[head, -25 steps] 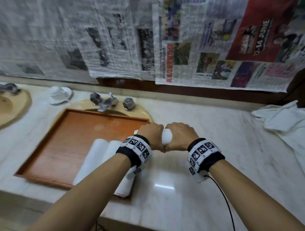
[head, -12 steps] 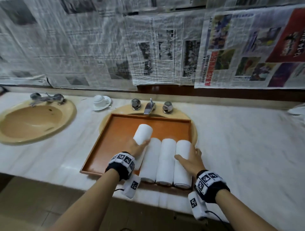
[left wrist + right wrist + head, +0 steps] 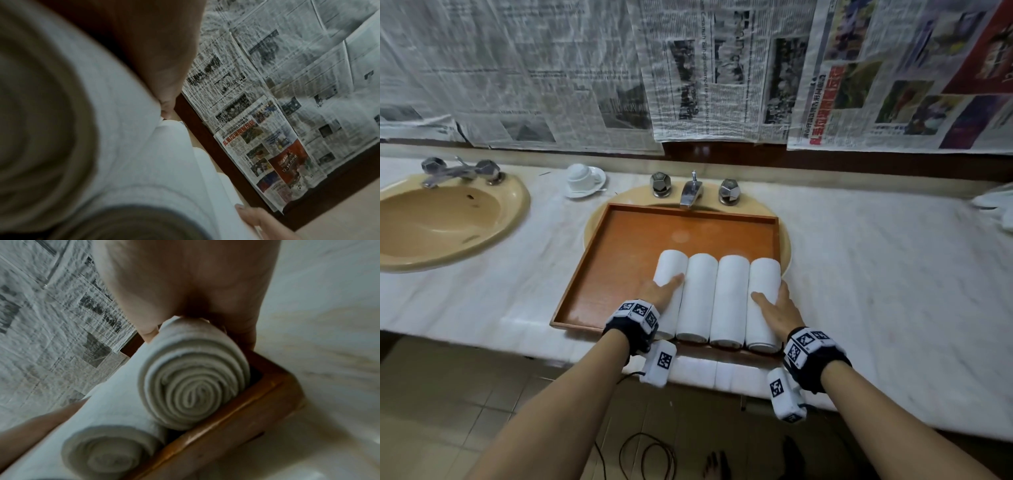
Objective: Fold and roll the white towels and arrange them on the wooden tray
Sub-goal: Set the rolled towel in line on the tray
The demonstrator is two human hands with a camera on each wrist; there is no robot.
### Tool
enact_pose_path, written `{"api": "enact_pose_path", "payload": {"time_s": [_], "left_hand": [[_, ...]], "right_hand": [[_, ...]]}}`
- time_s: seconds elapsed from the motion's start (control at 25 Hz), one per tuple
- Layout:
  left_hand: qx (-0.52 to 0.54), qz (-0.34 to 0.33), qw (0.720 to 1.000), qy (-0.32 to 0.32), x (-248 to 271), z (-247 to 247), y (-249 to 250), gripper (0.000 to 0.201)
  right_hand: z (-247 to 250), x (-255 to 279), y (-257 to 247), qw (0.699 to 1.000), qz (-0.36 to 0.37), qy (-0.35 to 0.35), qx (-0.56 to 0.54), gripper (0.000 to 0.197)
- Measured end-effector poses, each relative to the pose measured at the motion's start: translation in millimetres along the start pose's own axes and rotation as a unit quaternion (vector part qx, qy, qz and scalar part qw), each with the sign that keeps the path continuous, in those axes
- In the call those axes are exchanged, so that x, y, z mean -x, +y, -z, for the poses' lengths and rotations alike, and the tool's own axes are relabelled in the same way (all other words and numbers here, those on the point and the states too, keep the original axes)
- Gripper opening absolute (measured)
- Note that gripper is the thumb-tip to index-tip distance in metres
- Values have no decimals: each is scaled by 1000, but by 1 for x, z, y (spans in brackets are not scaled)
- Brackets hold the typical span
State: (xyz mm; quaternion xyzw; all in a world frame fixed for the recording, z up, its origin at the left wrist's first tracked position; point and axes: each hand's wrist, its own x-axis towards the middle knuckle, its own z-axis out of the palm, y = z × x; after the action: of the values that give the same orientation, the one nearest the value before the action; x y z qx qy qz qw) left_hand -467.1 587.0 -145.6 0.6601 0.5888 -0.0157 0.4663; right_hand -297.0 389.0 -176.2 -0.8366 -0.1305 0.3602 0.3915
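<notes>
1. a beige sink basin (image 3: 445, 219) with chrome taps is sitting well to the left of the wooden tray (image 3: 619, 246), set into the marble counter (image 3: 876, 274).
2. an upturned white cup on a saucer (image 3: 584, 180) is standing on the counter just beyond the tray's far left corner.
3. the tray is lying over a second beige basin, whose chrome faucet (image 3: 691, 193) is showing just past the tray's far rim.
4. four rolled white towels (image 3: 717, 298) are lying side by side in the right half of the tray, touching one another, their near ends at the tray's near rim.
5. the left hand (image 3: 659, 294) is resting on the leftmost roll (image 3: 670, 270), thumb on top and fingers down its left flank, curling around it.
6. the right hand (image 3: 777, 310) is cupping the rightmost roll (image 3: 764, 284), thumb on top and fingers (image 3: 244, 331) tucked between that roll and the tray's right wall, gripping it.
7. newspaper sheets (image 3: 705, 68) are hanging on the wall behind the tray.
8. a loose white cloth (image 3: 996, 205) is lying on the counter far to the right of the tray.
</notes>
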Motion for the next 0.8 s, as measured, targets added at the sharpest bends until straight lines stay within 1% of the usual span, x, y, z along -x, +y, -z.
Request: {"api": "enact_pose_path", "payload": {"time_s": [0.12, 0.28, 0.32, 0.4, 0.52, 0.64, 0.8], "left_hand": [[-5, -19, 1000, -3, 2, 2, 2, 75], [-30, -18, 999, -2, -2, 6, 0, 85], [-29, -20, 999, -4, -2, 5, -1, 84], [-19, -31, 999, -5, -2, 3, -3, 74], [-25, -68, 997, 0, 4, 3, 0, 59], [-44, -76, 996, -10, 4, 4, 1, 59], [-36, -76, 996, -8, 1, 4, -1, 60]], "right_hand": [[-1, 0, -1, 1000, -5, 0, 4, 82], [-2, 2, -5, 1000, -7, 12, 6, 79], [-2, 3, -6, 1000, -8, 12, 7, 79], [-2, 4, -6, 1000, -8, 11, 10, 78], [-3, 3, -6, 1000, -11, 14, 11, 79], [-4, 2, -8, 1000, -14, 18, 8, 80], [-5, 4, -10, 1000, -15, 18, 4, 80]]}}
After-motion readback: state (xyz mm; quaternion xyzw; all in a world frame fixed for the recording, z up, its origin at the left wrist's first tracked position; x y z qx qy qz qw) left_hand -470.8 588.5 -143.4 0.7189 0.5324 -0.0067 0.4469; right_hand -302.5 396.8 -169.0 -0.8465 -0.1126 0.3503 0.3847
